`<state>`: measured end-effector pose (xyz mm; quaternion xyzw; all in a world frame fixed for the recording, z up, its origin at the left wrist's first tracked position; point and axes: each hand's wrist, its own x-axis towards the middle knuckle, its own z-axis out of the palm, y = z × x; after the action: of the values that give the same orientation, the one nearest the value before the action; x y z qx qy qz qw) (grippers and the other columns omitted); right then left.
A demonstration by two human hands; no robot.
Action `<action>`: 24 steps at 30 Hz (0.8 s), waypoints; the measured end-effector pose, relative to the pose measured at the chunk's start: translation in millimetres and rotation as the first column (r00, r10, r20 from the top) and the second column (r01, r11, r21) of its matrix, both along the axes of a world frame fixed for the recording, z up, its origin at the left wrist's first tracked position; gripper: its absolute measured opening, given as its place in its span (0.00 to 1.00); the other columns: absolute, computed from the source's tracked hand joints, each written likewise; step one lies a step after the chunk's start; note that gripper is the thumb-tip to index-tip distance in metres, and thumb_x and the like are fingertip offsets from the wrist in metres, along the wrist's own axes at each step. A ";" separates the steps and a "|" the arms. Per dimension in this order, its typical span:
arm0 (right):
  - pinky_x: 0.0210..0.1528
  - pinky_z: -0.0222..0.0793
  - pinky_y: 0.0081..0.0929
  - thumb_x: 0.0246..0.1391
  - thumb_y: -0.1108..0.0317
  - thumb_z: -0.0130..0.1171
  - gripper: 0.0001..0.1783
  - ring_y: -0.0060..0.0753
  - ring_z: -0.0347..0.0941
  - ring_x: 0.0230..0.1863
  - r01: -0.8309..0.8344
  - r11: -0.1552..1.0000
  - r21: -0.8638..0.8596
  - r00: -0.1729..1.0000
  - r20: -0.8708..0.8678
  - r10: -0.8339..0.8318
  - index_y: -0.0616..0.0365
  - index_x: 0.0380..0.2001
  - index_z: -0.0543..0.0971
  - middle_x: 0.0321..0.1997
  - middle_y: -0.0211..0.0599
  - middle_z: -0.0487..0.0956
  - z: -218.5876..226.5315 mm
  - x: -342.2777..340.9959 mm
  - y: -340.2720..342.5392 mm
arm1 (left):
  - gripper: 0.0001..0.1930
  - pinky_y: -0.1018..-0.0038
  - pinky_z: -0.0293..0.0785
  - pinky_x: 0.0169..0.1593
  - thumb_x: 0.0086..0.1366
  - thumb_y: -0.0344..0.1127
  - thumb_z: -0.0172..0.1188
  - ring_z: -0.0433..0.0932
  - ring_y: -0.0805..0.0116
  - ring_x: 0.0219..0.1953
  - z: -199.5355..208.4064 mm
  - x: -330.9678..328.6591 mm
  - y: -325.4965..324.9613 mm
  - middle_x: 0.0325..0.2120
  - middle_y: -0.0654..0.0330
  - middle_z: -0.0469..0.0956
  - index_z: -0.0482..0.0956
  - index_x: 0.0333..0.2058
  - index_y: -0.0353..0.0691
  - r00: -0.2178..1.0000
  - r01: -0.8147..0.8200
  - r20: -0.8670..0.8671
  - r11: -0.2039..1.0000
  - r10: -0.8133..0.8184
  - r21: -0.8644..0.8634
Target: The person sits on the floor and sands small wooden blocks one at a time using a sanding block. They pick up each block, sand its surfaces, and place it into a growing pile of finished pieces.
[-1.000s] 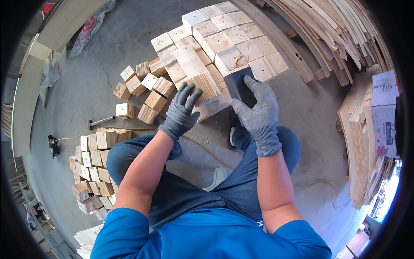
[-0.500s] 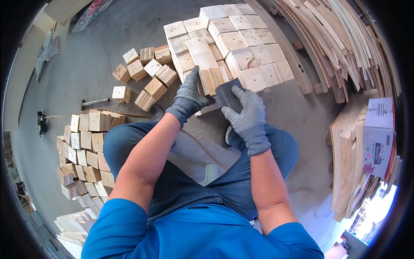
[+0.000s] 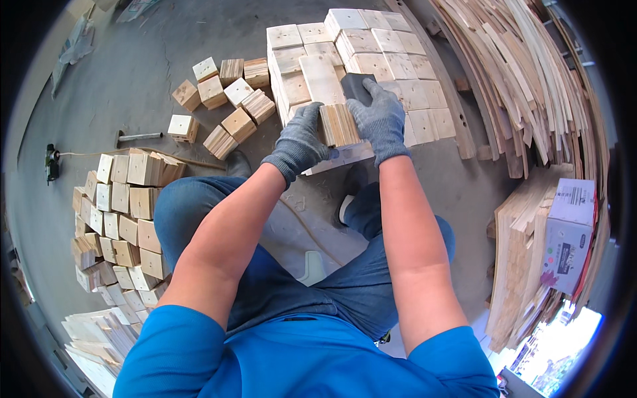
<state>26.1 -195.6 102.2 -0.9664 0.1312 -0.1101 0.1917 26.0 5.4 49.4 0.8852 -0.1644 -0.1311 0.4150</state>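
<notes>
Both my hands wear grey knit gloves. My left hand is closed against the left side of a block of upright wood layers, its thumb near the lower edge. My right hand grips a dark grey rectangular block, which sits at the far right corner of the layered block, over the stack. A long pale wood piece lies just beyond the layered block. Behind and to the right rises a neat stack of pale wooden blocks, many with a small hole in the face.
Loose wooden blocks lie on the floor to the left, near a metal bar. A larger pile of blocks stands beside my left knee. Long wood strips are heaped at the right, with a printed carton on more boards.
My right hand has moved forward with the dark grey block, from the near right corner to beyond the layered block. My left hand has drawn in closer against its side.
</notes>
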 end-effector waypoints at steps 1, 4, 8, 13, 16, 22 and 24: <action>0.61 0.78 0.52 0.52 0.51 0.77 0.37 0.60 0.82 0.56 -0.004 1.000 -0.024 1.000 -0.017 0.004 0.49 0.65 0.82 0.56 0.56 0.83 2.7 -4.9 5.5 | 0.60 0.55 0.75 0.70 0.38 0.46 0.91 0.76 0.43 0.66 -0.4 -0.5 1.2 0.63 0.46 0.75 0.67 0.70 0.44 1.000 -0.010 0.003 1.000 0.010 0.002; 0.64 0.75 0.55 0.53 0.52 0.76 0.38 0.62 0.78 0.60 -0.047 0.998 -0.052 0.999 -0.025 0.046 0.50 0.67 0.80 0.59 0.58 0.81 4.6 -49.2 21.0 | 0.60 0.55 0.75 0.70 0.39 0.46 0.91 0.76 0.42 0.66 1.5 -2.4 5.0 0.64 0.45 0.75 0.66 0.70 0.44 1.000 -0.007 0.009 1.000 0.007 -0.006; 0.66 0.72 0.58 0.53 0.53 0.77 0.39 0.66 0.74 0.62 -0.092 0.990 -0.107 0.995 0.018 0.094 0.50 0.68 0.80 0.64 0.60 0.77 0.9 -128.6 40.6 | 0.59 0.56 0.74 0.72 0.42 0.48 0.89 0.75 0.41 0.68 2.8 -6.1 7.1 0.65 0.43 0.74 0.65 0.72 0.44 0.999 0.030 0.026 0.999 -0.029 -0.014; 0.70 0.69 0.58 0.52 0.51 0.77 0.40 0.66 0.73 0.66 -0.095 0.993 -0.070 0.995 -0.040 0.092 0.52 0.67 0.81 0.66 0.62 0.77 11.9 -122.7 54.4 | 0.60 0.56 0.72 0.73 0.44 0.48 0.88 0.73 0.41 0.70 -1.8 -2.7 9.7 0.68 0.42 0.72 0.64 0.74 0.44 1.000 0.018 -0.007 1.000 -0.018 -0.026; 0.63 0.73 0.58 0.53 0.49 0.76 0.37 0.64 0.76 0.61 -0.105 0.985 -0.137 0.994 0.016 0.109 0.46 0.66 0.81 0.62 0.58 0.78 4.1 -73.7 48.3 | 0.58 0.56 0.73 0.71 0.45 0.49 0.87 0.74 0.41 0.69 -3.9 -3.7 6.9 0.67 0.42 0.73 0.65 0.73 0.43 1.000 0.017 0.022 1.000 -0.016 -0.021; 0.62 0.77 0.55 0.53 0.48 0.75 0.38 0.60 0.79 0.59 -0.062 0.989 -0.134 0.992 -0.113 0.047 0.46 0.67 0.81 0.56 0.56 0.82 17.3 9.3 36.8 | 0.60 0.59 0.72 0.72 0.42 0.51 0.89 0.75 0.44 0.69 -5.0 -0.7 2.7 0.67 0.44 0.74 0.66 0.73 0.45 1.000 0.009 -0.014 0.998 -0.010 -0.067; 0.62 0.76 0.55 0.53 0.49 0.75 0.39 0.61 0.79 0.60 -0.045 0.995 -0.086 0.994 -0.106 0.036 0.47 0.67 0.80 0.57 0.56 0.81 17.1 -6.9 39.0 | 0.59 0.58 0.73 0.71 0.43 0.50 0.89 0.76 0.43 0.67 -8.6 -3.6 2.6 0.64 0.42 0.75 0.67 0.72 0.42 1.000 0.006 0.001 0.995 -0.006 -0.104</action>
<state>19.1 -156.6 119.3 -0.9808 0.1166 -0.0611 0.1441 22.3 8.0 40.8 0.8620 -0.1739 -0.1233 0.4599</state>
